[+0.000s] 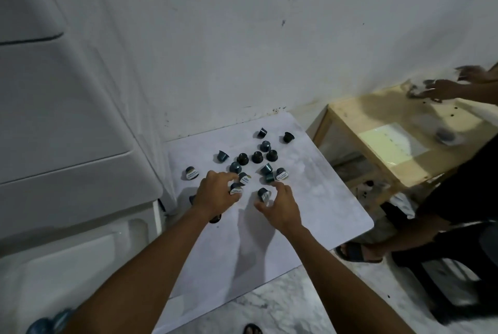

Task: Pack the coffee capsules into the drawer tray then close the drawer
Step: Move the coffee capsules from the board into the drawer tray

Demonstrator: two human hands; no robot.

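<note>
Several dark coffee capsules lie scattered on a white marbled tabletop; some stand upright, some lie tipped with their label lids showing. My left hand is curled over capsules at the near edge of the cluster, holding a capsule with its lid showing. My right hand pinches one capsule between thumb and fingers. One capsule lies apart at the left, and another peeks out under my left wrist. No drawer or tray is in view.
A white appliance stands against the table's left side. Right of the table is a low wooden table, where another person's hands handle something blurred. That person's foot in a sandal rests near the table's right corner.
</note>
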